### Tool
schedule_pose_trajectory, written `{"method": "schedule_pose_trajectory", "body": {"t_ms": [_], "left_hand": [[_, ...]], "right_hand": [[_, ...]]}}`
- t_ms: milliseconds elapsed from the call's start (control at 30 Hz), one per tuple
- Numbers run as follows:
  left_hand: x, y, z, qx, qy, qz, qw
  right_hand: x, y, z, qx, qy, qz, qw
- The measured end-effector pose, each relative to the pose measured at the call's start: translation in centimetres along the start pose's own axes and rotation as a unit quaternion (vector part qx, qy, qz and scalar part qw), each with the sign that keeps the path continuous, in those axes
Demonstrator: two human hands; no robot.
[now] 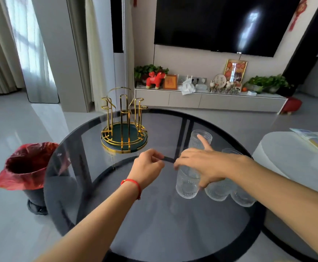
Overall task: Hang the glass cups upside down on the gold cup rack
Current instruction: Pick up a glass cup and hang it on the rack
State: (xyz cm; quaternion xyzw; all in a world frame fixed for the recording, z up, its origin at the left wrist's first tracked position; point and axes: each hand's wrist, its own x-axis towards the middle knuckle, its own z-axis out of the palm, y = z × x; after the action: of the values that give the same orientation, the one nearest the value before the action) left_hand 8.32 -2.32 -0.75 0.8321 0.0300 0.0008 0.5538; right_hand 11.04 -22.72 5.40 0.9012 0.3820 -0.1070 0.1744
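Observation:
The gold cup rack (124, 127) with a dark green base stands at the far left of the round dark glass table (101, 186); no cup hangs on it. Several ribbed clear glass cups stand upright at the right. My right hand (205, 165) wraps over the top of the nearest glass cup (187, 186), index finger raised. Another glass cup (201, 138) stands behind it, and two more (218, 191) (242, 197) sit under my right forearm. My left hand (146, 169), with a red string on its wrist, hovers loosely curled and empty between rack and cups.
A bin with a red bag (27, 167) stands on the floor to the left of the table. A white round table (294, 157) with papers adjoins on the right. A TV cabinet (211, 99) with ornaments lines the far wall.

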Motion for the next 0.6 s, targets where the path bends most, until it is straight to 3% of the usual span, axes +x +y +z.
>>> {"method": "schedule_pose_trajectory", "body": {"t_ms": [133, 233, 333, 400, 533, 600], "left_hand": [[0.9, 1.0, -0.5, -0.091, -0.036, -0.08, 0.992], [1.5, 1.8, -1.4, -0.156, -0.062, -0.145, 0.975], [1.8, 2.3, -2.3, -0.342, -0.104, -0.22, 0.908], [2.0, 2.1, -2.5, -0.429, -0.087, -0.205, 0.876], [2.5, 1.6, -2.5, -0.31, 0.029, -0.086, 0.946], [2.7, 1.5, -2.7, -0.274, 0.049, -0.034, 0.96]], "right_hand": [[0.1, 0.2, -1.2, 0.093, 0.059, 0.027, 0.994], [0.4, 0.1, -2.2, 0.267, 0.166, 0.064, 0.947], [1.5, -0.5, -2.4, 0.386, 0.249, 0.098, 0.883], [2.4, -0.9, -2.3, 0.418, 0.255, 0.114, 0.864], [4.7, -1.8, -2.3, 0.342, 0.197, 0.115, 0.912], [6.1, -2.8, -2.3, 0.343, 0.194, 0.114, 0.912]]}}
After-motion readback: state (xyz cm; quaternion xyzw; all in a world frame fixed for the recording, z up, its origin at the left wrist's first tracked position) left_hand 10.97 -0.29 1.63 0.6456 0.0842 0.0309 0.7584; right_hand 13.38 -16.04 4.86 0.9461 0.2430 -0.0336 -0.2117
